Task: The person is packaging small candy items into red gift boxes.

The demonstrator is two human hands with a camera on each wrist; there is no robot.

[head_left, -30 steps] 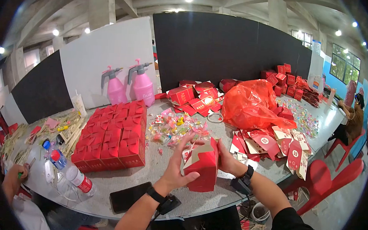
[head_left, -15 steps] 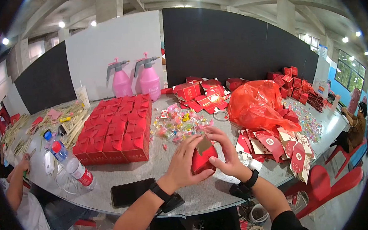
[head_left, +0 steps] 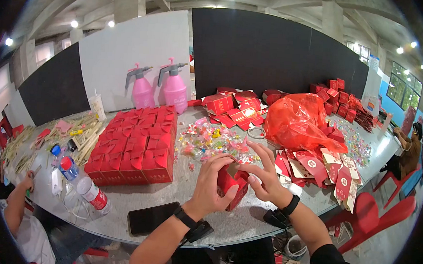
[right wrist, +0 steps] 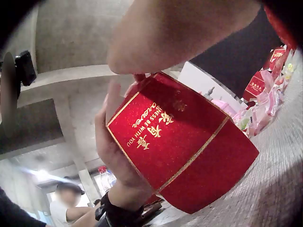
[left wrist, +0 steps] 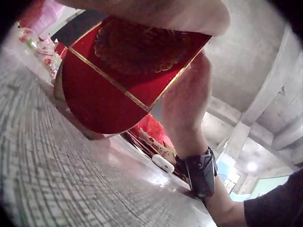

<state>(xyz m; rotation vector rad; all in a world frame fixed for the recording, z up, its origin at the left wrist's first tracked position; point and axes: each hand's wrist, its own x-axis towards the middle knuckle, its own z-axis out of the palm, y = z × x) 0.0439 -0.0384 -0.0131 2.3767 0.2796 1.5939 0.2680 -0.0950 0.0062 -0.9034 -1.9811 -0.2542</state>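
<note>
My left hand (head_left: 207,189) grips a small red paper box (head_left: 240,194) from its left side, above the near part of the table. The box's top is open toward me in the head view. My right hand (head_left: 268,183) is at the right of the box, fingers spread, with the index fingertip right at the top rim. The right wrist view shows gold lettering and gold lines on one box panel (right wrist: 175,146). A rounded lower edge and a gold emblem show on the panel (left wrist: 104,94) in the left wrist view.
Finished red boxes (head_left: 132,147) stand in rows at left. Wrapped candies (head_left: 211,141) lie beyond my hands. Flat card pieces (head_left: 317,168) and a red plastic bag (head_left: 293,119) are at right. A phone (head_left: 152,219) and bottles (head_left: 93,197) lie near the front left.
The box has been turned and its pale upper flaps no longer stand out. The right hand has gone from gripping the box's side to spread fingers at its top; the left still holds it.
</note>
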